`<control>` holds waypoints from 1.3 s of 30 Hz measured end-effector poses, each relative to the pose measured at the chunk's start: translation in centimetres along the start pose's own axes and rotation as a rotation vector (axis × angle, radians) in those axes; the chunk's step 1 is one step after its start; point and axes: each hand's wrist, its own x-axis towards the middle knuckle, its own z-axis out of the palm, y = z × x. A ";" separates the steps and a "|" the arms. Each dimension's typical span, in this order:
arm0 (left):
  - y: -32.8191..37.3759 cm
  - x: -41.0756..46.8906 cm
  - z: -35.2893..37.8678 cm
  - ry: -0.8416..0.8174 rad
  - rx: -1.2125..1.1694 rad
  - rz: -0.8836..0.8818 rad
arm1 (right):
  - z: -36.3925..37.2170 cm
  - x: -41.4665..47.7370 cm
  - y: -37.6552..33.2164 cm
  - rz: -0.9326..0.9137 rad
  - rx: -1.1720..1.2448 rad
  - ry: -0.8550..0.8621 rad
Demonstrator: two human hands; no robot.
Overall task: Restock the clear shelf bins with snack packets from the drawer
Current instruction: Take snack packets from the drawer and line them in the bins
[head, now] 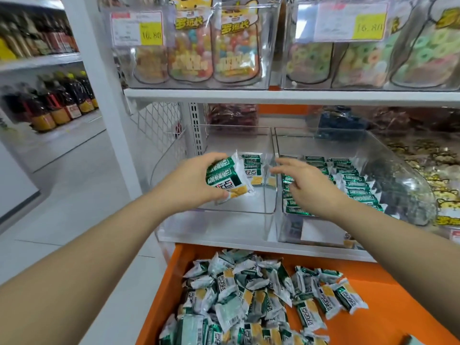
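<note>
You were in the placing step. Your left hand [196,180] was clamped on a small stack of green-and-white packets [227,176], at least 2, held just over the left bin [214,209]. That bin was the landmark: clear plastic, nearly bare, with only a few packets [252,163] standing at its back. Your right hand [306,183] was empty, fingers spread apart, hovering over the divide between the left bin and the right bin [408,175], which sat touching the left bin on its right and already held neat rows of the same packets.

The next move, as I judged it, called for lowering the stack into the left bin and setting it upright against the ones at the back, labels facing the same way as the rows next door. Your free hand looked placed to steady or square them. The wrappers looked slick and light, so a loose release could have let them topple flat.

Below the left bin the orange drawer [388,282] stood pulled open, with a loose heap of packets [249,295] still in it, so plenty of restocking was left.

The left bin rested on a white shelf [224,242]. On the shelf above it stood clear bins of candy bags [214,46] with yellow price tags [151,34]. Far left of the bin, across a pale floor [74,195], another rack carried dark bottles [57,100].
</note>
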 end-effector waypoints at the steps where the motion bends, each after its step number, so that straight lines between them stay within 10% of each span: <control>1: -0.4 1.0 0.3 -0.005 0.058 0.005 | 0.3 0.5 0.5 -0.010 -0.011 -0.001; 14: -3.7 11.3 9.4 -0.288 0.316 -0.011 | 2.7 1.6 3.1 -0.037 0.314 0.156; 39: -2.9 12.2 9.7 -0.171 0.172 -0.202 | 2.7 1.2 3.0 -0.048 0.269 0.124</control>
